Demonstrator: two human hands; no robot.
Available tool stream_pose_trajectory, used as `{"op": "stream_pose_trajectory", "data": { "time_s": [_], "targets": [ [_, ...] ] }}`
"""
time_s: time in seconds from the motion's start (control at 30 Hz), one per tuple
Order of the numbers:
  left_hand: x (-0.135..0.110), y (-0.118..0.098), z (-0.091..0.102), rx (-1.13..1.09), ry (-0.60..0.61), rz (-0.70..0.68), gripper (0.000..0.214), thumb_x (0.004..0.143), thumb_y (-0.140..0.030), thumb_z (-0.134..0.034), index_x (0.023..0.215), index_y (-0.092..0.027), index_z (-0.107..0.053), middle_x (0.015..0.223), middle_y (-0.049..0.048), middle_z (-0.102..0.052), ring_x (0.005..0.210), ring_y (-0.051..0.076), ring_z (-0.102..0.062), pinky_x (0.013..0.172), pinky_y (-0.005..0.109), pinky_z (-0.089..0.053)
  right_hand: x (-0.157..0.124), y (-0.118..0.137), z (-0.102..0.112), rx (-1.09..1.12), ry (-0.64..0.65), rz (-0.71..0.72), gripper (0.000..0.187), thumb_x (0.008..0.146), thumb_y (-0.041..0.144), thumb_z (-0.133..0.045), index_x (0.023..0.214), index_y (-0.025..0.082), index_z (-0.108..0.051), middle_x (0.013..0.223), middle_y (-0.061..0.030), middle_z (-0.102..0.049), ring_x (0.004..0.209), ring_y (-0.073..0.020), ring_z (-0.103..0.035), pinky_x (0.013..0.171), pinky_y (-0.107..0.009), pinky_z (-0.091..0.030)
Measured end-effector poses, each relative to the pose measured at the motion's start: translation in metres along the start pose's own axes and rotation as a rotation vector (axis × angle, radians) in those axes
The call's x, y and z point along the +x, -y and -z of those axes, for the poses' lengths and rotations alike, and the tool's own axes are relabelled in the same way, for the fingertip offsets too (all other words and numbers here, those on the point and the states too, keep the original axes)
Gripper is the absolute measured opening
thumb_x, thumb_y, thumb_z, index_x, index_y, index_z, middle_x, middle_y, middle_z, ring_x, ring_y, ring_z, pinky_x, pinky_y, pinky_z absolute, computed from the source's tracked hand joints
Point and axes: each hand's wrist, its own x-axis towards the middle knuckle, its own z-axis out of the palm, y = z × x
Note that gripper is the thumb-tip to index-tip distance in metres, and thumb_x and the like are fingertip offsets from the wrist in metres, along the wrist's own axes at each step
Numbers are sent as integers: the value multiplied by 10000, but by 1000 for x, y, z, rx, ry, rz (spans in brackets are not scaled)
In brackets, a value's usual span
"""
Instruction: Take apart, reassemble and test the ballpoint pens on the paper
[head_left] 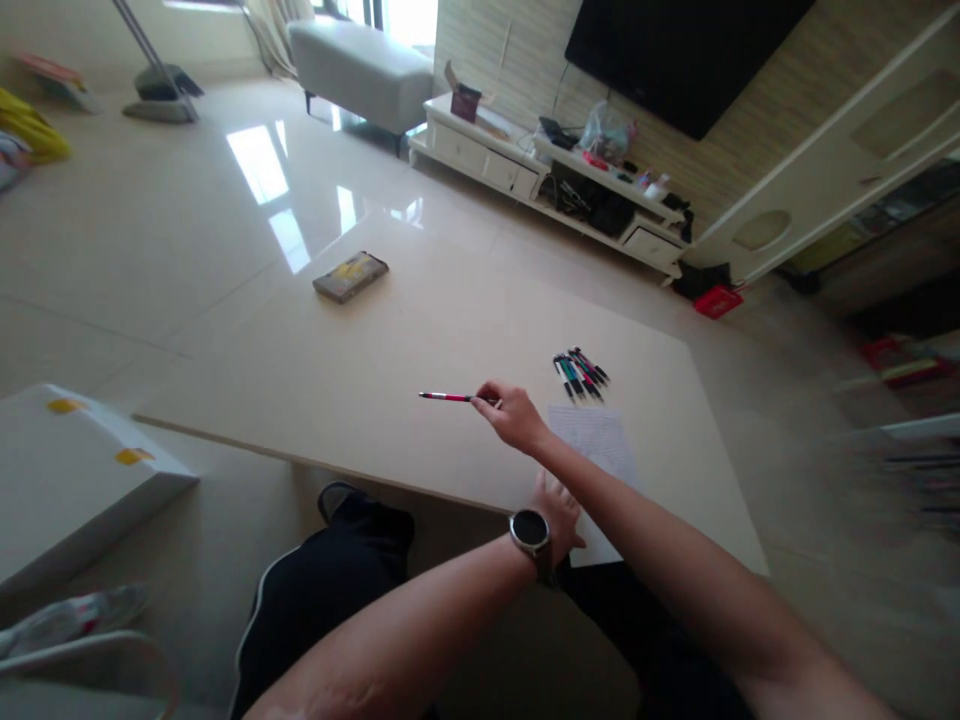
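Observation:
A slim red, white and black pen (448,397) is pinched by one end in my right hand (511,414), pointing left over the table. Below my right forearm, my left hand (556,512), with a watch (530,529) on its wrist, rests at the table's near edge by a printed sheet of paper (600,540). Its fingers are spread, though my right arm hides part of the sheet. Several more pens (581,375) with black, green, white and red parts lie in a bunch just beyond the sheet.
The pale table (465,310) bears a flat grey-brown packet (351,276) with yellow print on its far left. A white box (82,470) with orange tape stands left of the table. Beyond are a low cabinet (480,155) and a grey bench (360,70).

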Motion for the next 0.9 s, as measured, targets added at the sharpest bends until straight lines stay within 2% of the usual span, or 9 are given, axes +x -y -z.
{"op": "stream_pose_trajectory", "data": {
  "time_s": [0.1,0.17,0.33,0.43,0.53,0.63,0.67,0.77,0.9],
  "targets": [
    [14,-2,-3,41,145,4,710,878,-624,-597,1413,-160,-545,1566,164,-421,1482,326,-301,1210,573,-229,-56,-24,56,111,-166,-108,215,865,395,-644,803,189,-660,712,-18,-658,623,-148,-560,592,-265,-418],
    [24,-5,-4,48,170,-21,677,900,-602,-579,1422,-173,-534,1586,150,-394,1494,315,-284,1218,568,-213,-90,-38,83,140,-284,-174,239,853,417,-658,813,181,-664,716,-23,-654,629,-153,-569,590,-265,-432],
    [44,-20,10,-5,107,-70,610,892,-493,-647,1418,-212,-519,1579,141,-408,1461,305,-362,1186,539,-302,-140,-71,114,164,-590,-296,300,839,473,-667,857,174,-668,773,-44,-680,625,-153,-577,597,-275,-461],
    [42,-21,37,-43,86,-81,373,904,-395,-634,1201,-170,-650,1209,146,-693,1120,288,-652,946,425,-519,-140,-92,118,219,-723,-351,353,817,526,-670,827,173,-652,735,-41,-667,616,-158,-582,589,-278,-465],
    [34,-5,77,-50,63,-67,185,946,-287,-535,965,-185,-689,928,92,-725,825,228,-692,751,351,-535,-125,-106,113,294,-717,-406,419,777,590,-691,727,180,-625,597,-5,-605,534,-143,-536,530,-266,-422],
    [24,22,117,-51,-209,-6,107,903,-201,-589,996,-183,-637,1003,80,-694,950,223,-649,835,346,-508,-109,-109,99,358,-676,-429,487,790,636,-666,621,184,-602,501,15,-544,463,-121,-472,490,-260,-370],
    [22,31,126,-41,-302,21,190,884,-222,-637,1069,-183,-618,1086,89,-676,1042,242,-619,891,367,-494,-104,-106,94,372,-662,-428,508,806,642,-649,594,183,-602,481,17,-530,448,-116,-458,487,-261,-362],
    [16,57,141,-51,-362,73,320,843,-279,-725,1123,-192,-596,1123,86,-653,1083,261,-578,900,387,-478,-93,-94,81,397,-602,-412,558,848,643,-608,532,183,-601,431,20,-491,417,-108,-432,493,-266,-358],
    [12,77,135,-168,-281,99,28,922,-214,-619,945,-198,-614,955,41,-661,853,177,-596,756,303,-458,-89,-81,75,358,-462,-356,580,872,628,-598,495,186,-585,405,22,-470,403,-105,-430,513,-271,-367]
  ]
}}
